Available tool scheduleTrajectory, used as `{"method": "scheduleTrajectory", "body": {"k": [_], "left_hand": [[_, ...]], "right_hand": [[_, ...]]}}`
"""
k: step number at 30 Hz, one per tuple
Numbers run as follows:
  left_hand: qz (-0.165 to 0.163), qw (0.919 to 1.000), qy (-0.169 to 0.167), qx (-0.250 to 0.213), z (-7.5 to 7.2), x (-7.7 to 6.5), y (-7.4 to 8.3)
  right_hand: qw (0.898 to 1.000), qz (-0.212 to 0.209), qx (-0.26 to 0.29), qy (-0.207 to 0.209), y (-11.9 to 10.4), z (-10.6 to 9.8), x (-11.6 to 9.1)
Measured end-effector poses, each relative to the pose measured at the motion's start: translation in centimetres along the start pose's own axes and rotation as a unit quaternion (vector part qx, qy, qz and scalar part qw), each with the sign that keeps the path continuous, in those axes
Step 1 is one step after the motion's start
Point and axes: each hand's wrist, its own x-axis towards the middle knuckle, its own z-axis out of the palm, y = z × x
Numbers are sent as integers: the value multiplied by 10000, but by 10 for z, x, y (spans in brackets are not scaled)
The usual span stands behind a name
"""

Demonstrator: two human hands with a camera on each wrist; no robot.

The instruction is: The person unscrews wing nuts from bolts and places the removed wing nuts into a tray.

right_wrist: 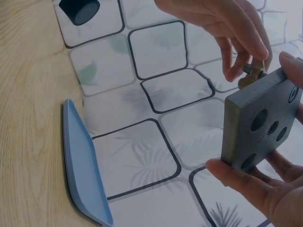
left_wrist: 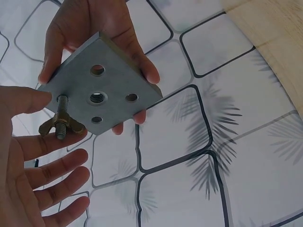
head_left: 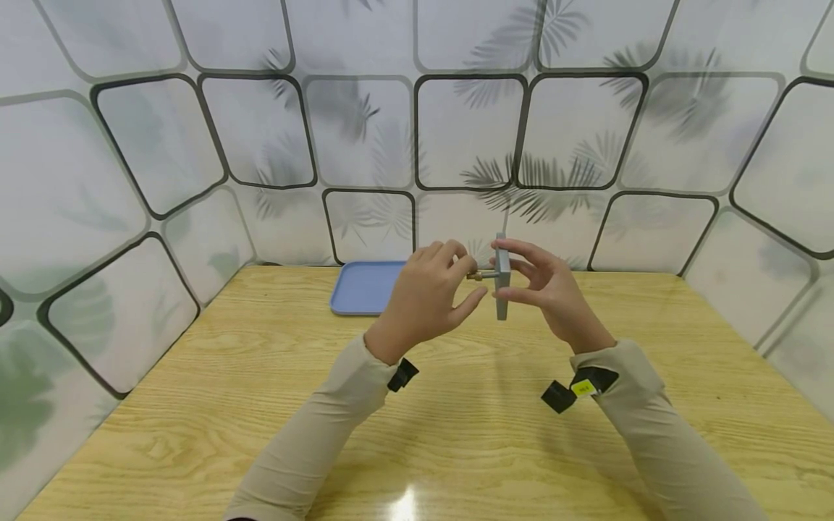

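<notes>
A square grey metal plate [left_wrist: 116, 85] with several holes, the middle one threaded, is held upright above the table. My right hand [head_left: 554, 293] grips it by its edges between thumb and fingers. A threaded bolt [left_wrist: 62, 104] sticks out of one corner hole on the side facing my left hand. On the bolt sits a brass wing nut [left_wrist: 72, 125], apart from the plate's face. My left hand [head_left: 423, 293] is at the wing nut, its index finger touching it and its thumb apart. In the right wrist view, the bolt's round head [right_wrist: 293, 94] fills the corner hole.
A shallow blue tray [head_left: 368, 288] lies on the wooden table [head_left: 260, 347], near its back edge and left of the plate. Patterned cloth walls [head_left: 365, 130] stand behind the table and on both sides.
</notes>
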Motion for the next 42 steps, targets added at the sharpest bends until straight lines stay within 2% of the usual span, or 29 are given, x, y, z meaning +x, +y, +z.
{"method": "scheduleTrajectory", "body": {"k": [4, 7, 15, 21, 30, 35, 42], "left_hand": [[18, 9997, -238, 57, 0, 0, -1], [19, 9997, -226, 86, 0, 0, -2], [-101, 9991, 346, 201, 0, 2, -5], [-202, 9972, 631, 340, 0, 2, -3], [9, 9955, 894, 327, 1, 3, -3], [37, 9970, 765, 148, 0, 3, -3], [34, 9997, 251, 29, -1, 1, -1]], "right_hand": [[10000, 1, -22, 2, 0, -1, 0], [10000, 16, -22, 3, -1, -1, 0], [10000, 0, 60, -4, -3, 0, 0], [10000, 54, 8, 7, -3, 1, 0], [10000, 59, 29, 12, -3, 1, 0], [10000, 48, 23, 19, -3, 0, 0], [10000, 34, -66, 13, -2, -1, 1]]}}
